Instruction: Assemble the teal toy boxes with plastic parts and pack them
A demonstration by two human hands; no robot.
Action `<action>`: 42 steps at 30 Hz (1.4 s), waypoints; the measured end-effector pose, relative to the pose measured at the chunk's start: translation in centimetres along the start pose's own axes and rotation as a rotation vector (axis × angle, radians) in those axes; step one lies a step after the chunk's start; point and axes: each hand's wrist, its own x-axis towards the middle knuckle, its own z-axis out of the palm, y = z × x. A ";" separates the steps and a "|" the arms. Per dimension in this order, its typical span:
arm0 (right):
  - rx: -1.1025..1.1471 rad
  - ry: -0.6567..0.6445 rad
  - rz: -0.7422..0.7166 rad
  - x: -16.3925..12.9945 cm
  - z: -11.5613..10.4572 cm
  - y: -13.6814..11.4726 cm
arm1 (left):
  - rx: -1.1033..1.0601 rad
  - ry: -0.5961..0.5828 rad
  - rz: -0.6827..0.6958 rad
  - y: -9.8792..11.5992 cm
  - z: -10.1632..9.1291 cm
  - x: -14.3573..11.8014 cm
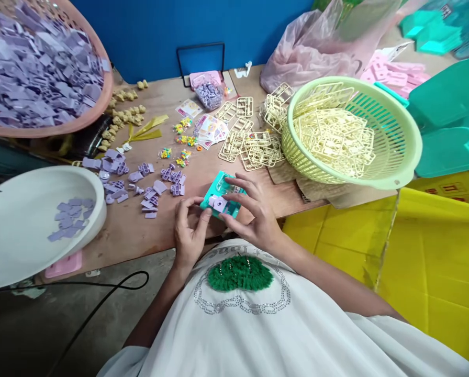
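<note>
I had a small teal toy piece (221, 198) pinched between both hands at the near edge of the wooden table (148, 230), just in front of my chest. My left hand (189, 230) closed on its left end, thumb and forefinger clamped on the edge. My right hand (254, 212) lay over its right side, fingers curled around it, and a small purple part (219, 203) sat on the teal face between my fingertips.

Just to the left of my hands, loose purple parts (140, 180) lay scattered on the wood. Farther left stood a white basin (18, 230) with a few purple parts in it, and beyond it, at the far left, a pink basket (101, 99) heaped with more of them. Straight ahead lay little coloured beads (181, 141), sticker sheets (209, 130) and cream plastic frames (250, 144). To the right, a pale green basket (399, 152) held a pile of those same frames. A yellow sheet (434, 251) covered the near right.
</note>
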 end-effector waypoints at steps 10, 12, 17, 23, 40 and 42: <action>0.052 -0.054 -0.062 0.9 -0.4 0.3 | -0.051 -0.514 0.068 1.0 -3.6 7.3; 0.067 -0.070 -0.030 0.8 -0.4 0.4 | -0.051 -0.544 0.072 1.2 -3.6 7.9; 0.064 -0.060 -0.023 0.5 -0.3 0.4 | -0.086 -0.585 0.075 1.3 -3.2 8.3; 0.062 -0.050 -0.104 0.4 -0.1 0.3 | -0.216 -0.581 0.084 0.6 -2.4 8.2; -0.048 -0.117 -0.009 0.9 -0.6 -0.4 | -0.374 -0.266 -0.093 -0.8 -0.3 4.3; -0.044 -0.098 0.015 0.8 -0.4 -0.4 | -0.351 -0.124 -0.141 -0.4 0.6 2.7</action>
